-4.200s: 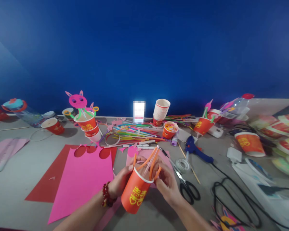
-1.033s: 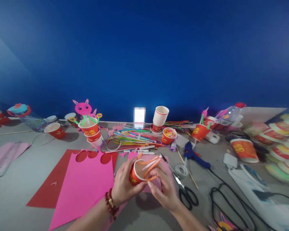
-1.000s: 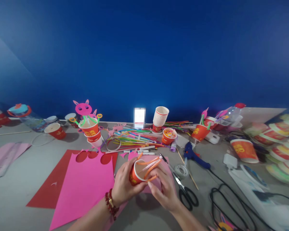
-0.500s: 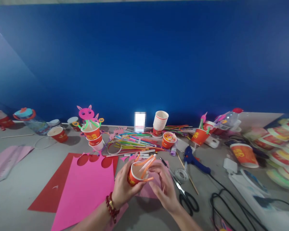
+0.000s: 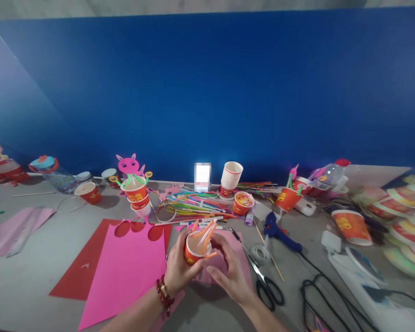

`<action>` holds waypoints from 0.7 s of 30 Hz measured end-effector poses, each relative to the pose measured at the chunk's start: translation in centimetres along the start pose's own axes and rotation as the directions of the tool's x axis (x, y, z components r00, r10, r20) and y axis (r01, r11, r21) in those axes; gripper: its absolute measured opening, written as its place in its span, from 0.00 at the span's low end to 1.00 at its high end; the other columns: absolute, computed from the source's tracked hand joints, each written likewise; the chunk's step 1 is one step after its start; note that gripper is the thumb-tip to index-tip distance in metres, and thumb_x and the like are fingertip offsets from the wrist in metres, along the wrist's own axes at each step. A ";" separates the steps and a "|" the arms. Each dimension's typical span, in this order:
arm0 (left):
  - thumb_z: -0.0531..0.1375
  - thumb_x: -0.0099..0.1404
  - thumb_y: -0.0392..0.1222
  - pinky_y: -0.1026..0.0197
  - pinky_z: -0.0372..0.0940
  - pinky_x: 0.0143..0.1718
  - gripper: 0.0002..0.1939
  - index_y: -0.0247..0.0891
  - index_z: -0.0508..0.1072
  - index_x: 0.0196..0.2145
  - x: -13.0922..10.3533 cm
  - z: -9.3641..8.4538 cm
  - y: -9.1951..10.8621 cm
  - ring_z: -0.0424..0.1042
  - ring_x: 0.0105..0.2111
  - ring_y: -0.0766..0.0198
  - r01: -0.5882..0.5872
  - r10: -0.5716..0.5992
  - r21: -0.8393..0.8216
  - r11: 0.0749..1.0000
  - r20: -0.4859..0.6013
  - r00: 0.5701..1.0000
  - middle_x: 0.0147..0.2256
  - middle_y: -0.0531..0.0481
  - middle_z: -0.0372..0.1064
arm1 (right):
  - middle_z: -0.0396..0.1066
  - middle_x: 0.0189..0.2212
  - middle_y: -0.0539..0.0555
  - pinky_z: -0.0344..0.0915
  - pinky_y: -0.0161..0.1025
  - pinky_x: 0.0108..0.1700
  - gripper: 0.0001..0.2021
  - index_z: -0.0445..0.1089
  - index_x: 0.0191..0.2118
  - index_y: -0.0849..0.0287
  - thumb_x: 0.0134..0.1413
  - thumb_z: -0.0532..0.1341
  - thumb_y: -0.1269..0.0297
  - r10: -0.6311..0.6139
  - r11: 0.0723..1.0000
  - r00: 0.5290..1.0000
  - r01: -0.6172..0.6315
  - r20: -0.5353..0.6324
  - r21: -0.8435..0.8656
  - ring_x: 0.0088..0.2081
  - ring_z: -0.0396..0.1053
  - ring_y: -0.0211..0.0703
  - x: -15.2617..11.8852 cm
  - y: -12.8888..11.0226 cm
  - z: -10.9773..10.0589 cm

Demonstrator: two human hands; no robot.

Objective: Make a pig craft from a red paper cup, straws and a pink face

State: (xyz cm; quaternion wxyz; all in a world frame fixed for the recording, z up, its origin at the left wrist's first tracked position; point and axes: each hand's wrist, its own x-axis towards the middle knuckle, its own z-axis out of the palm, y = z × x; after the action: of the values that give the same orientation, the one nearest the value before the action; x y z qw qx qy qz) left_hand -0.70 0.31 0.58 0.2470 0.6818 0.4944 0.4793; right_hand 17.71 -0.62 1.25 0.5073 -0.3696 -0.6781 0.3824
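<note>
A red paper cup (image 5: 192,256) with orange and clear strips standing in it is in my left hand (image 5: 178,267), whose fingers wrap round its left side. Orange strips also stick out from the cup's right side. My right hand (image 5: 231,272) is beside the cup on the right, its fingers and thumb apart and curved, with nothing in them. Under and left of the hands are a bright pink sheet (image 5: 127,272) and a red sheet (image 5: 74,272); a light pink sheet (image 5: 240,265) lies beneath my right hand.
Scissors (image 5: 268,288), a tape roll (image 5: 260,253) and a blue glue gun (image 5: 280,233) lie to the right. Behind are coloured pipe cleaners (image 5: 193,207), stacked white cups (image 5: 231,175) and a cup with a pink animal face (image 5: 128,165). A black cable (image 5: 311,295) loops at right.
My right hand has moved slightly down and away from the strips, its fingers lower beside the cup. My left hand still holds the cup. The camera view has shifted a little.
</note>
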 end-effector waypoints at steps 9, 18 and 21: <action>0.65 0.58 0.52 0.49 0.76 0.45 0.32 0.40 0.65 0.57 -0.1 0.3 0.2 0.78 0.46 0.49 0.056 -0.058 -0.050 0.997 -0.029 0.998 0.46 0.42 0.76 | 0.67 0.56 0.61 0.71 0.49 0.55 0.28 0.60 0.62 0.53 0.59 0.63 0.50 -0.045 0.997 0.999 0.045 -0.009 -0.055 0.56 0.69 0.58 0.3 -0.1 0.0; 0.65 0.56 0.52 0.49 0.76 0.45 0.30 0.39 0.67 0.53 -0.8 0.6 -0.7 0.78 0.46 0.48 0.012 -0.012 -0.002 1.000 -0.079 0.997 0.46 0.41 0.77 | 0.68 0.56 0.61 0.67 0.52 0.59 0.27 0.63 0.60 0.53 0.58 0.64 0.50 -0.074 0.995 0.997 0.074 -0.001 -0.072 0.58 0.67 0.60 0.3 0.2 -0.2; 0.64 0.57 0.51 0.48 0.75 0.46 0.29 0.39 0.65 0.54 -0.9 0.7 -0.8 0.78 0.47 0.48 -0.004 0.005 0.005 1.000 -0.082 0.997 0.47 0.40 0.76 | 0.66 0.57 0.61 0.64 0.54 0.61 0.27 0.62 0.60 0.52 0.58 0.64 0.49 -0.077 0.993 0.997 0.078 0.014 -0.093 0.59 0.65 0.60 0.2 0.2 0.0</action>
State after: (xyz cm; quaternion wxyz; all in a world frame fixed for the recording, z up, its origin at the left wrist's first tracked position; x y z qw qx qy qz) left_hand -0.50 -0.12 -0.78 0.2236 0.6632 0.5038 0.5063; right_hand 17.72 -0.34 1.18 0.5004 -0.3645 -0.7117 0.3320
